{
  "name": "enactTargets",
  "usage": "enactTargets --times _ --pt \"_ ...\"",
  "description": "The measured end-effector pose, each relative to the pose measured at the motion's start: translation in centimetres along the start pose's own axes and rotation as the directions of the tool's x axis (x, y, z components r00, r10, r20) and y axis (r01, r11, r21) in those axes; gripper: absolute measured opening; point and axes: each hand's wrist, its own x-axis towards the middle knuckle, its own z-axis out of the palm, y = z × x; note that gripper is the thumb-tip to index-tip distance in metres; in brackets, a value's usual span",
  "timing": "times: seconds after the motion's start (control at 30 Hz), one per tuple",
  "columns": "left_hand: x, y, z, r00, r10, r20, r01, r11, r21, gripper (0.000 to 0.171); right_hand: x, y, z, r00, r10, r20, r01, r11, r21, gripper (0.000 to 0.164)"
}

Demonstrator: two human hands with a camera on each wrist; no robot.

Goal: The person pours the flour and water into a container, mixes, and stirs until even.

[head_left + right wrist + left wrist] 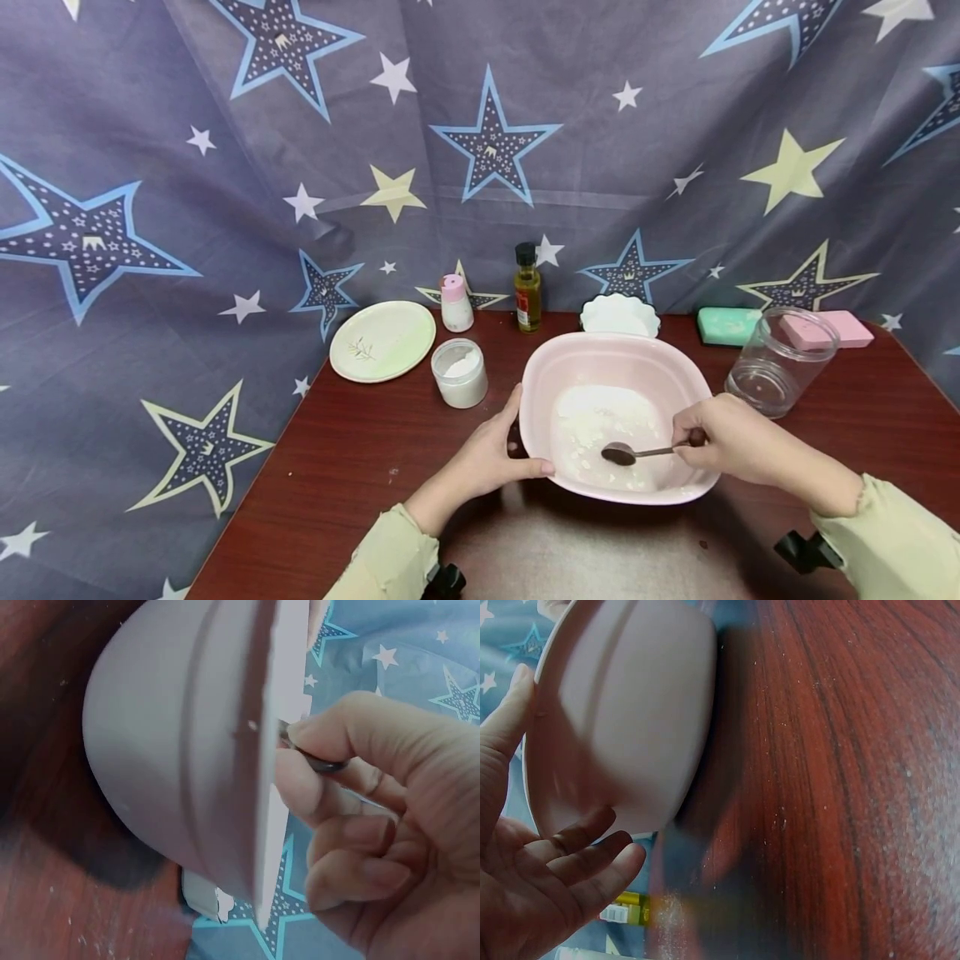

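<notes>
A pink basin [615,346] stands on the table with white powder [607,408] and small clumps across its bottom. My left hand [491,454] holds the basin at its left side. The thumb lies at the rim, and the other fingers rest against the outer wall, as the left wrist view shows. In my right hand [723,437] a dark spoon [618,453] is pinched by the handle between thumb and index finger. Its bowl is inside the basin, over the powder. The right wrist view shows the handle end, while the basin wall hides the spoon's bowl.
Left of the basin are an open jar of white powder [461,387], a plate [382,342] and a pink-capped shaker [456,304]. Behind stand an oil bottle [528,292] and a scalloped white dish [619,315]. A clear jar [776,367], green block [726,326] and pink block [843,328] are right.
</notes>
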Motion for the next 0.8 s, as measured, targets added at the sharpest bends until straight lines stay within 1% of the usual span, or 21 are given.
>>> enactTargets --times 0.07,0.27,0.4,0.57,0.7,0.8 --pt "0.0 0.0 0.0 1.0 0.001 0.001 -0.001 1.0 0.004 0.112 0.3 -0.1 0.3 1.0 -0.006 -0.01 0.006 1.0 0.002 0.034" --pt "0.0 0.1 0.1 1.0 0.005 -0.002 -0.005 1.0 0.002 0.111 1.2 -0.7 1.1 1.0 0.019 -0.012 -0.019 1.0 -0.019 0.033" --pt "0.0 0.1 0.1 1.0 0.005 -0.004 -0.005 1.0 0.005 0.112 1.8 -0.7 1.7 1.0 -0.002 -0.024 0.001 1.0 -0.02 0.033" --pt "0.1 0.2 0.1 1.0 0.011 -0.008 -0.011 1.0 0.014 0.112 2.7 -0.4 2.6 0.997 -0.034 -0.064 0.032 0.999 -0.029 0.031" --pt "0.0 0.2 0.1 1.0 0.007 -0.01 -0.006 1.0 0.019 0.112 3.5 -0.4 3.3 0.997 -0.015 -0.073 0.015 1.0 -0.002 0.029" --pt "0.0 0.2 0.1 1.0 0.002 -0.01 -0.002 1.0 0.019 0.112 4.0 -0.4 3.7 0.996 0.039 -0.075 -0.039 0.999 0.005 0.028"
